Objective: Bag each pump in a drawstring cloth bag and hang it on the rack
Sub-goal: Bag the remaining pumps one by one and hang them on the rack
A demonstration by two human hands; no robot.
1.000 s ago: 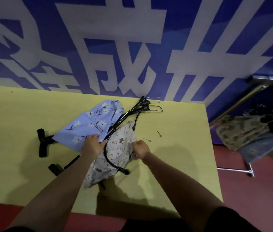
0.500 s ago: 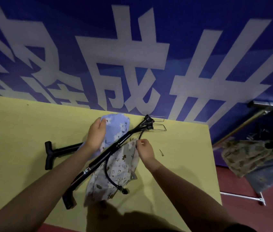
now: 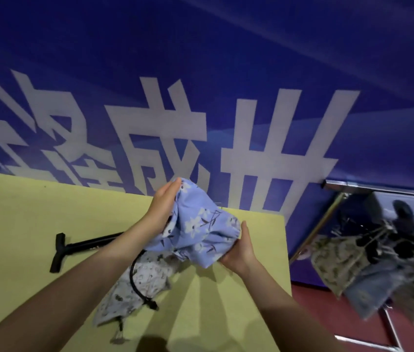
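At 9 o'clock a black pump [image 3: 84,246] lies bare on the yellow bench [image 3: 13,224], its T-handle toward the near edge; one second ago the blue cloth covered most of its barrel, and now it is uncovered and unbagged. The left hand [image 3: 161,212] has lifted the blue floral bag [image 3: 201,229] clear of the bench, grasping its upper fold. The right hand [image 3: 240,250], which half a second ago pinched at the grey patterned bag [image 3: 135,283], now cups the blue bag's lower end, fingers curled beneath.

The judgement is that the blue bag is being opened for the bare pump.

The grey patterned bag lies at 6 o'clock with a black hose [image 3: 137,280] looping from it; its contents cannot be confirmed. The blue bag's mouth and drawstring are not discernible. At 3 o'clock the rack [image 3: 378,190] and its hung bags [image 3: 368,273] are motion-blurred and cut off.
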